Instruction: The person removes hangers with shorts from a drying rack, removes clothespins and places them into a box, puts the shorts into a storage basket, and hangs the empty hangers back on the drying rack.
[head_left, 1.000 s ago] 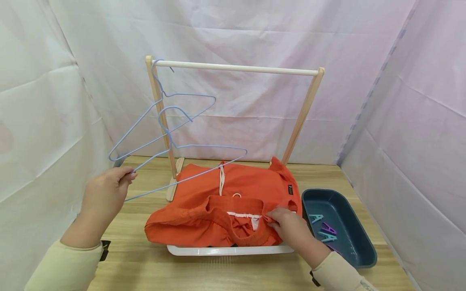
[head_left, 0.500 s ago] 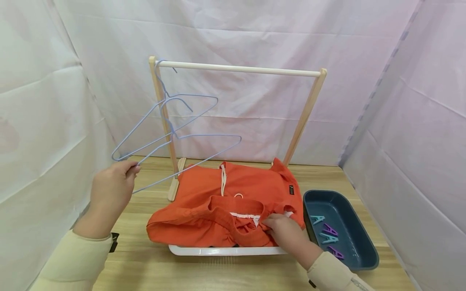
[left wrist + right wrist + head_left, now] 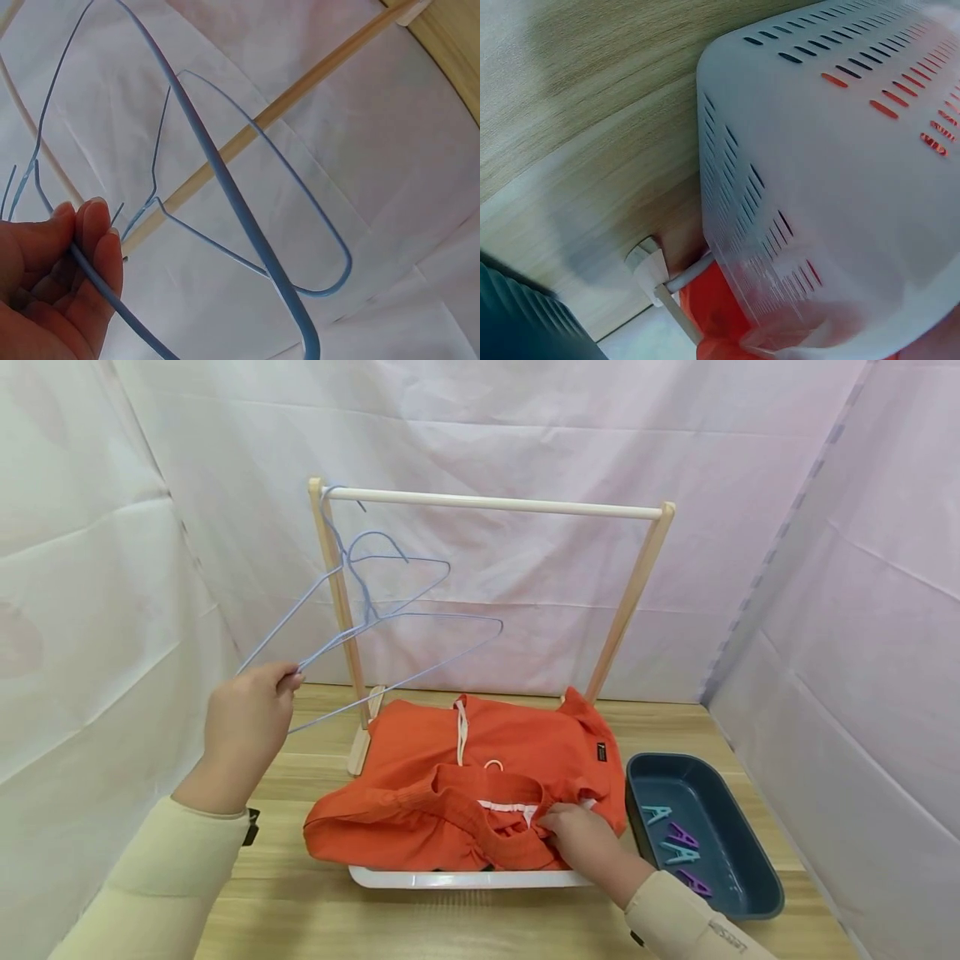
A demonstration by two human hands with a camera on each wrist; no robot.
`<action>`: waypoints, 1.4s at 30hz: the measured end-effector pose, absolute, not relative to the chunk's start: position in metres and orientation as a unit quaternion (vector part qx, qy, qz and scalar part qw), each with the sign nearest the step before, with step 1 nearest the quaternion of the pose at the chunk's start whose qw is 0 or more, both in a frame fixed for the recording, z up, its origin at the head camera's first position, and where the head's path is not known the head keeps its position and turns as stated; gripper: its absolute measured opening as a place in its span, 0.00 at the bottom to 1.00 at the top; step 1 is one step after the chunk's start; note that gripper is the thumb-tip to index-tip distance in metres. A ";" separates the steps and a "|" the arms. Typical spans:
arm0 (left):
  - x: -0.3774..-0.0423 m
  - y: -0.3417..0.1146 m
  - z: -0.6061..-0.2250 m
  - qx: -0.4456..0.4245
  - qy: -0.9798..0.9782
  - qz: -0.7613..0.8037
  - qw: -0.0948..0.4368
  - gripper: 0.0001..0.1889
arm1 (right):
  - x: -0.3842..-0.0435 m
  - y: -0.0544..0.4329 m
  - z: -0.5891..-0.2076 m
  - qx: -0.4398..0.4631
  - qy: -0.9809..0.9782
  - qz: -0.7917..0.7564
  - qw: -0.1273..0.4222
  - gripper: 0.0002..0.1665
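My left hand (image 3: 251, 727) pinches a blue wire hanger (image 3: 442, 614) by one shoulder, between thumb and fingers. The hanger is tilted, its hook up in the air in front of the rack. In the left wrist view the thumb and fingertips close on the hanger wire (image 3: 240, 199). Orange pants (image 3: 390, 827) with a gathered waistband lie heaped over a white basket (image 3: 472, 880). At the right side of that waistband, my right hand (image 3: 588, 843) grips the cloth; its fingertips are partly hidden in the folds. The right wrist view shows mostly the slotted basket wall (image 3: 840, 165).
Behind the basket stands a wooden rack with a white rail (image 3: 495, 503). A second blue hanger (image 3: 292, 612) hangs at its left end. More orange cloth (image 3: 540, 727) with a white drawstring lies behind the pants. At right, a dark blue bin (image 3: 757, 852) contains several clothespins (image 3: 681, 853).
My left hand has risen and moved right with the hanger, whose hook is now higher, nearer the rail. The right hand stays at the waistband, having shifted slightly left.
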State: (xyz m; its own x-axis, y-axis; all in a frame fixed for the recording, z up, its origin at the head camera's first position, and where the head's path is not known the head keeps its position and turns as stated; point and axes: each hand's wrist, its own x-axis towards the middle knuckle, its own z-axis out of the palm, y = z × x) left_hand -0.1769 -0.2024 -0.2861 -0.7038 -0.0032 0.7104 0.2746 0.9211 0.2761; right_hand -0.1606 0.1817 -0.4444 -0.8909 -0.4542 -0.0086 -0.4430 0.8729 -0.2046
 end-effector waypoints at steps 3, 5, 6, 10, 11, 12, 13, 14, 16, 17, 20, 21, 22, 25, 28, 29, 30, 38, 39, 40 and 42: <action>-0.182 -0.200 -0.280 -0.073 -0.911 -0.182 0.363 0.05 | -0.163 0.182 -0.447 -0.230 0.967 -0.101 0.034 0.10; -0.185 -0.198 -0.276 -0.071 -0.915 -0.182 0.354 0.05 | -0.164 0.182 -0.448 -0.228 0.968 -0.101 0.039 0.09; -0.187 -0.197 -0.275 -0.070 -0.917 -0.181 0.350 0.06 | -0.164 0.182 -0.448 -0.228 0.968 -0.101 0.040 0.09; -0.194 -0.193 -0.268 -0.064 -0.922 -0.179 0.337 0.08 | -0.167 0.180 -0.450 -0.229 0.967 -0.098 0.045 0.08; -0.197 -0.192 -0.266 -0.061 -0.923 -0.180 0.334 0.08 | -0.168 0.180 -0.450 -0.230 0.967 -0.099 0.046 0.08; -0.199 -0.192 -0.264 -0.059 -0.925 -0.179 0.331 0.08 | -0.168 0.180 -0.451 -0.230 0.967 -0.099 0.048 0.08; -0.201 -0.191 -0.262 -0.058 -0.927 -0.178 0.326 0.08 | -0.169 0.179 -0.451 -0.229 0.967 -0.101 0.051 0.08; -0.204 -0.190 -0.261 -0.054 -0.929 -0.180 0.320 0.09 | -0.170 0.179 -0.451 -0.227 0.967 -0.101 0.054 0.08; -0.209 -0.189 -0.257 -0.047 -0.932 -0.183 0.309 0.09 | -0.170 0.179 -0.452 -0.225 0.967 -0.101 0.058 0.08; -0.211 -0.188 -0.254 -0.044 -0.934 -0.183 0.304 0.10 | -0.170 0.179 -0.452 -0.223 0.968 -0.100 0.060 0.08; -0.217 -0.184 -0.248 -0.036 -0.937 -0.186 0.292 0.11 | -0.170 0.179 -0.451 -0.219 0.969 -0.096 0.059 0.09; -0.219 -0.183 -0.246 -0.034 -0.938 -0.186 0.292 0.11 | -0.170 0.179 -0.451 -0.220 0.969 -0.094 0.058 0.08; -0.221 -0.182 -0.244 -0.032 -0.939 -0.184 0.289 0.11 | -0.169 0.179 -0.450 -0.220 0.969 -0.092 0.057 0.08; -0.225 -0.178 -0.239 -0.029 -0.940 -0.187 0.284 0.11 | -0.167 0.179 -0.446 -0.222 0.969 -0.091 0.057 0.09; -0.228 -0.175 -0.236 -0.030 -0.941 -0.192 0.278 0.11 | -0.164 0.180 -0.442 -0.223 0.968 -0.097 0.058 0.12; -0.230 -0.175 -0.235 -0.030 -0.941 -0.193 0.277 0.12 | -0.163 0.180 -0.440 -0.222 0.968 -0.102 0.058 0.13; -0.231 -0.174 -0.234 -0.030 -0.941 -0.194 0.275 0.12 | -0.162 0.180 -0.438 -0.220 0.968 -0.105 0.058 0.13; -0.239 -0.169 -0.230 -0.028 -0.938 -0.200 0.280 0.11 | -0.156 0.184 -0.429 -0.219 0.965 -0.139 0.028 0.18; -0.240 -0.169 -0.229 -0.028 -0.938 -0.201 0.280 0.11 | -0.156 0.184 -0.428 -0.219 0.965 -0.142 0.021 0.18; -0.242 -0.168 -0.229 -0.027 -0.938 -0.203 0.278 0.12 | -0.155 0.185 -0.427 -0.218 0.965 -0.144 0.014 0.18; -0.244 -0.167 -0.227 -0.024 -0.939 -0.206 0.274 0.12 | -0.154 0.186 -0.425 -0.221 0.965 -0.145 0.002 0.18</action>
